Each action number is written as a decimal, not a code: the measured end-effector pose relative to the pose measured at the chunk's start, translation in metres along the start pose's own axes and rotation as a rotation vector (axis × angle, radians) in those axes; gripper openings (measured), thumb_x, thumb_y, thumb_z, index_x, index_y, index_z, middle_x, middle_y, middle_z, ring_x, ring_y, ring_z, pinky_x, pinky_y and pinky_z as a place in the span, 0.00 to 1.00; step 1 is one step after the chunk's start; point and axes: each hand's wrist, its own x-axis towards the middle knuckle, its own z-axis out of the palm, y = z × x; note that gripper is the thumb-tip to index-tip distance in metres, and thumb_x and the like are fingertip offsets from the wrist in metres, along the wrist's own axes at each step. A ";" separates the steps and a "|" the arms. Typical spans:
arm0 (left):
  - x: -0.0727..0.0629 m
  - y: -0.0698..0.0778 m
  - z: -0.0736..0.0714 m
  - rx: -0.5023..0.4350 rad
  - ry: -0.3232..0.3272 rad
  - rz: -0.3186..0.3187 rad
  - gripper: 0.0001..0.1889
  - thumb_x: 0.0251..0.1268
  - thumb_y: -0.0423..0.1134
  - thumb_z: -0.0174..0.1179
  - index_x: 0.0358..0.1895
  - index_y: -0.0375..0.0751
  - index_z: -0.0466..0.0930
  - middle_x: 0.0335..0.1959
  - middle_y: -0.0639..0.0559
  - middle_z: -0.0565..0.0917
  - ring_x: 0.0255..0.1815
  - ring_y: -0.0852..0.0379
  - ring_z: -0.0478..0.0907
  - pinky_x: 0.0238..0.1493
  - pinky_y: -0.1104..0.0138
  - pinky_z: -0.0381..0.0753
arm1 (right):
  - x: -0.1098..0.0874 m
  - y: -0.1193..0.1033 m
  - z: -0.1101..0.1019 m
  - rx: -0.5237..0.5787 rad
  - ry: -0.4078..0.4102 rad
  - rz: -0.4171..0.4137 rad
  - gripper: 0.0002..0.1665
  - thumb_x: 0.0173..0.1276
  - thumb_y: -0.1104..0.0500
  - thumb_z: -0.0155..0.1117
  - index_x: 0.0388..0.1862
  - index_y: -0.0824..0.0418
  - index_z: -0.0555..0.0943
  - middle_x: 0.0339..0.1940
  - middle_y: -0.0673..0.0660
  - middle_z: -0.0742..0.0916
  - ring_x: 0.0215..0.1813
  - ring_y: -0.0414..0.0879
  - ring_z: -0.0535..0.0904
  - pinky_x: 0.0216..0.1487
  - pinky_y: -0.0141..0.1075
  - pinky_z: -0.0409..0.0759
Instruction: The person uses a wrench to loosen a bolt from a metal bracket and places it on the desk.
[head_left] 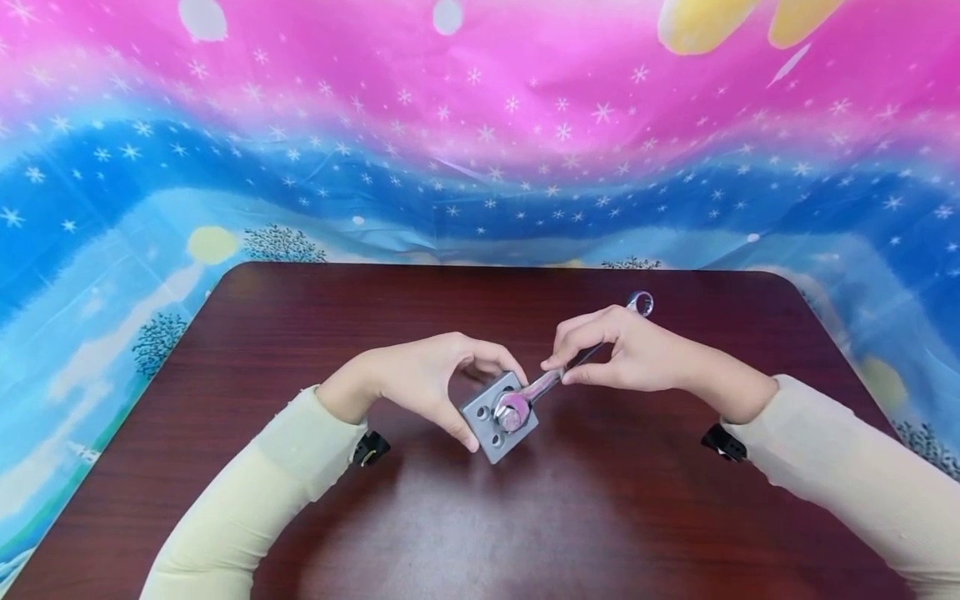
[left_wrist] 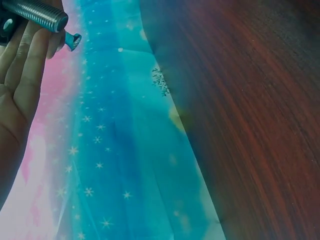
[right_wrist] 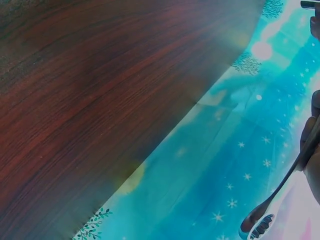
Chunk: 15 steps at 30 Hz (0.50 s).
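Above the table, my left hand [head_left: 426, 377] grips a grey rectangular plate [head_left: 487, 446] with several holes, thumb and fingers at its opposite edges. A hex-head bolt [head_left: 512, 419] sits in the plate. Its threaded shank [left_wrist: 42, 15] juts out past the fingers in the left wrist view. My right hand [head_left: 637, 354] pinches a chrome combination wrench [head_left: 547, 382] by the shaft, between thumb and fingertips. The wrench's jaw end is around the bolt head, and its ring end [right_wrist: 262, 227] points away, up and right in the head view.
The dark red-brown wooden table [head_left: 360, 300] spreads below both hands. A pink and blue cloth [head_left: 480, 167] with snowflakes hangs behind its far edge and along the sides. Small black devices [head_left: 370, 448] are worn at both wrists, below pale sleeves.
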 end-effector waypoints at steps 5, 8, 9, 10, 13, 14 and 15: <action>-0.004 -0.003 -0.001 -0.023 0.032 0.014 0.36 0.46 0.31 0.78 0.61 0.38 0.73 0.52 0.48 0.85 0.50 0.57 0.82 0.63 0.62 0.80 | 0.001 -0.001 -0.002 -0.022 0.015 -0.012 0.19 0.58 0.72 0.72 0.47 0.58 0.89 0.34 0.50 0.88 0.38 0.40 0.80 0.37 0.36 0.81; -0.006 -0.003 -0.001 -0.023 0.037 0.013 0.36 0.46 0.33 0.78 0.62 0.39 0.72 0.53 0.48 0.85 0.50 0.57 0.82 0.63 0.62 0.80 | 0.002 -0.002 -0.002 -0.021 0.012 -0.017 0.18 0.57 0.72 0.72 0.46 0.60 0.88 0.34 0.51 0.88 0.38 0.40 0.81 0.37 0.36 0.81; -0.007 -0.002 -0.001 -0.024 0.038 0.012 0.36 0.46 0.33 0.78 0.62 0.39 0.72 0.53 0.48 0.85 0.50 0.57 0.82 0.63 0.62 0.80 | 0.003 -0.002 -0.002 -0.021 0.011 -0.019 0.18 0.57 0.73 0.72 0.46 0.61 0.88 0.34 0.51 0.88 0.38 0.40 0.81 0.37 0.36 0.81; -0.007 -0.002 -0.001 -0.027 0.039 0.011 0.36 0.46 0.33 0.78 0.62 0.39 0.72 0.53 0.48 0.85 0.50 0.57 0.82 0.63 0.61 0.80 | 0.003 -0.002 -0.002 -0.020 0.012 -0.020 0.17 0.57 0.73 0.72 0.46 0.61 0.88 0.34 0.51 0.88 0.38 0.40 0.81 0.37 0.35 0.81; -0.009 -0.002 -0.001 -0.034 0.048 0.010 0.36 0.46 0.33 0.78 0.62 0.39 0.72 0.53 0.48 0.85 0.50 0.56 0.82 0.64 0.61 0.80 | 0.002 -0.003 -0.001 -0.029 0.015 -0.014 0.18 0.57 0.72 0.73 0.47 0.59 0.89 0.35 0.50 0.88 0.38 0.40 0.80 0.37 0.33 0.80; -0.010 -0.002 -0.001 -0.036 0.050 0.011 0.36 0.46 0.33 0.78 0.62 0.39 0.72 0.53 0.48 0.85 0.50 0.56 0.82 0.63 0.61 0.80 | 0.002 -0.002 -0.002 -0.033 0.017 -0.010 0.19 0.58 0.72 0.73 0.47 0.58 0.89 0.35 0.50 0.88 0.37 0.39 0.80 0.36 0.31 0.80; -0.010 -0.002 0.000 -0.038 0.052 0.012 0.36 0.46 0.33 0.78 0.62 0.39 0.72 0.53 0.48 0.85 0.51 0.56 0.82 0.63 0.61 0.80 | 0.002 -0.002 -0.002 -0.038 0.020 -0.006 0.19 0.58 0.71 0.73 0.47 0.57 0.89 0.35 0.50 0.88 0.37 0.39 0.80 0.36 0.30 0.79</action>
